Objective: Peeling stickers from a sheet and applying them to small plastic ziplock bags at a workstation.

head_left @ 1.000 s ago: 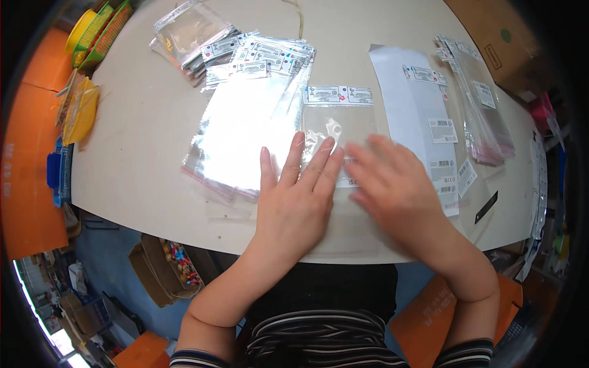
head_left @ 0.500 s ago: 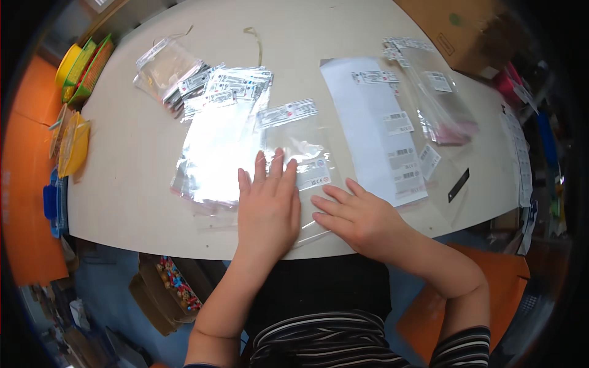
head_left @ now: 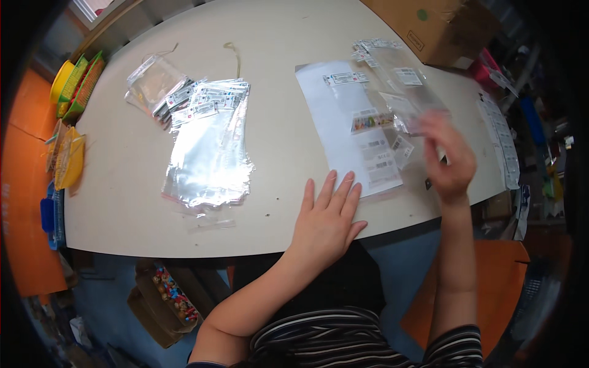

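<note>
My left grip [head_left: 328, 224] spread on the bench [head_left: 276, 135] | right grip [head_left: 451, 162] blurred at clear bags [head_left: 423, 95], can't tell if pinching | likely light, slippery; best lifted by an edge

Clear plastic bags [head_left: 407, 77], white-labelled, overlapping

The bare left hand [head_left: 329, 214] lies spread, palm down, on the off-white table [head_left: 273, 141] at lower centre. At right, the blurred right hand [head_left: 453, 156] meets the clear plastic bags [head_left: 408, 76], grip unclear. Shiny white-headed plastic bags [head_left: 208, 150] lie left of centre.
</note>
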Available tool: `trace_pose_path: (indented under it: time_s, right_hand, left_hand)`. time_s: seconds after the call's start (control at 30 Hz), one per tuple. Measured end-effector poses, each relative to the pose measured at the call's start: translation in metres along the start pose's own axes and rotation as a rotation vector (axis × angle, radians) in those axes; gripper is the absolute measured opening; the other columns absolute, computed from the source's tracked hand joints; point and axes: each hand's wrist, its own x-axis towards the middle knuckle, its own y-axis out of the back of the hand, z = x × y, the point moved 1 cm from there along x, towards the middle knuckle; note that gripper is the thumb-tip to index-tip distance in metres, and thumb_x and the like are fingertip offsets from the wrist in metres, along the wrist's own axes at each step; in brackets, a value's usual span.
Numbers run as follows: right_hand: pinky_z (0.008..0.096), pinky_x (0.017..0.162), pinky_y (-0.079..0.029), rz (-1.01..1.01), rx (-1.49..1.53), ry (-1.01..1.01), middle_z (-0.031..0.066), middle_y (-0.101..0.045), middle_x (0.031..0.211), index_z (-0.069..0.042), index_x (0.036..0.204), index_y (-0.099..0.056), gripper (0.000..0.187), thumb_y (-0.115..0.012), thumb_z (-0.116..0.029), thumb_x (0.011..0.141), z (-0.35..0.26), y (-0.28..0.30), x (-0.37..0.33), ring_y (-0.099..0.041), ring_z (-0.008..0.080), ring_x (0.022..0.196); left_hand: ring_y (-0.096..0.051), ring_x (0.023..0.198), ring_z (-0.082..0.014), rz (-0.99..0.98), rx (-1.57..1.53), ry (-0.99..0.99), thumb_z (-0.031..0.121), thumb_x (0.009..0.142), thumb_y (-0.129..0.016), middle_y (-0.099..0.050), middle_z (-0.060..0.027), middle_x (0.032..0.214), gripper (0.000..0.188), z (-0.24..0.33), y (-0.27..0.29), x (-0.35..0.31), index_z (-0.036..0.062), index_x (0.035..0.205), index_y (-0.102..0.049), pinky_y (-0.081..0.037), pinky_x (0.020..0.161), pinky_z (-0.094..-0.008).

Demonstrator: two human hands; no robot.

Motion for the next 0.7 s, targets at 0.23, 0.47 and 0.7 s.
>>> trace_pose_path:
  time_s: [0.23,0.47,0.7]
  right_hand:
    - [0.0416,0.1,-0.049,-0.336,0.202,-0.28,0.0151,-0.071,0.108,0.0,0.106,-0.066,0.029,-0.064,0.008,0.079,0.003,-0.005,-0.077,-0.064,0.0343,0.113]
    - [0.0553,0.118,-0.019,-0.622,0.223,-0.272,0.0177,-0.044,0.148,-0.004,0.142,-0.044,0.066,-0.068,-0.02,0.082,-0.038,-0.005,-0.047,-0.03,0.042,0.143]
    - [0.0546,0.116,-0.024,-0.63,0.143,-0.337,0.0173,-0.054,0.139,-0.004,0.131,-0.057,0.048,-0.066,-0.022,0.087,-0.032,-0.012,-0.068,-0.042,0.0404,0.136]
  left_hand:
    - [-0.045,0.131,-0.0443,-0.004,0.119,0.157,0.03,0.091,-0.065,-0.049,-0.0194,0.144,0.056,-0.02,0.034,-0.034,0.0,0.136,-0.051,-0.033,0.11,-0.0558]
    - [-0.05,0.128,-0.0419,0.054,0.154,0.189,0.03,0.091,-0.066,-0.052,-0.0205,0.14,0.053,-0.018,0.034,-0.043,-0.0035,0.13,-0.055,-0.04,0.106,-0.0526]
    - [-0.05,0.127,-0.044,0.103,0.19,0.33,0.026,0.089,-0.068,-0.053,-0.022,0.138,0.053,-0.024,0.042,-0.065,-0.002,0.131,-0.054,-0.041,0.106,-0.0512]
